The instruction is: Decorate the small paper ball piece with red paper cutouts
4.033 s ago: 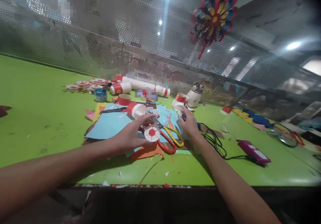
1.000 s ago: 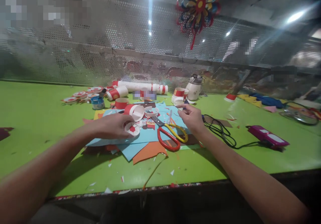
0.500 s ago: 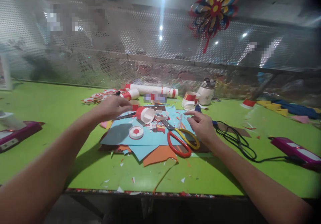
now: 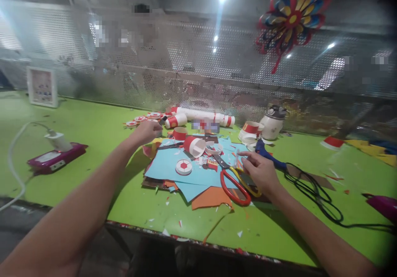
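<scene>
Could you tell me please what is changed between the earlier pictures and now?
The left hand has let go of the patterned disc, which now lies on the blue paper, and has moved left and farther back, toward the pile of similar discs. The scissors and the tipped cup stayed in place.

A framed picture stands behind a power strip.

The left forearm, at about eight o'clock, is bare, broad toward the elbow and narrowing steadily to the wrist. The right forearm, at about four o'clock, is bare too, with a similar long taper. The left hand and right hand are bare, with slim fingers (their nails too small to make out).
</scene>
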Tool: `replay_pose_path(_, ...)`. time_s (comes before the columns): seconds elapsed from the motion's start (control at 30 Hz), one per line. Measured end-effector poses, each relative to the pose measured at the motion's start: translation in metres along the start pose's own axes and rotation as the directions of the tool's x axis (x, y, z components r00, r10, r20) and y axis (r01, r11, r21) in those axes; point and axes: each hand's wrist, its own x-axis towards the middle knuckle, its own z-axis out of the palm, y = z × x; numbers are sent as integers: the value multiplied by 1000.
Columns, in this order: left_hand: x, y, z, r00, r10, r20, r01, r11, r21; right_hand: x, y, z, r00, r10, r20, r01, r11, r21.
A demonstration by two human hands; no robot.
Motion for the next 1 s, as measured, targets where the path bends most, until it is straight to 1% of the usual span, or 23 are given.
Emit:
replay_pose_path(0.1, 0, -7, -1, 997, -20, 69, 18, 1000, 25, 0, 0, 1, 1000, 10, 8, -10, 1000, -5)
replay_pose_path(0.23, 2, -7, 3, 993, -50, 111, 44, 997, 61, 0, 3, 3, 1000, 19, 18, -19, 1000, -19)
replay_pose_path(0.47, 2, 7, 31, 983, -60, 175, 36, 990, 137, -3, 4, 4, 999, 0, 39, 3, 998, -62)
replay_pose_path(0.57, 0, 13, 39, 982, -60, 180, 26, 982, 184, -4, 2, 4, 999, -9, 44, 12, 997, -80)
replay_pose_path(0.77, -1, 22, 43, 985, -45, 168, -1, 964, 264, -7, -1, 4, 995, -35, 90, 45, 993, -108)
replay_pose_path(1.0, -1, 25, 47, 991, -26, 130, -15, 952, 306, -7, -1, 2, 996, -53, 76, 60, 994, -93)
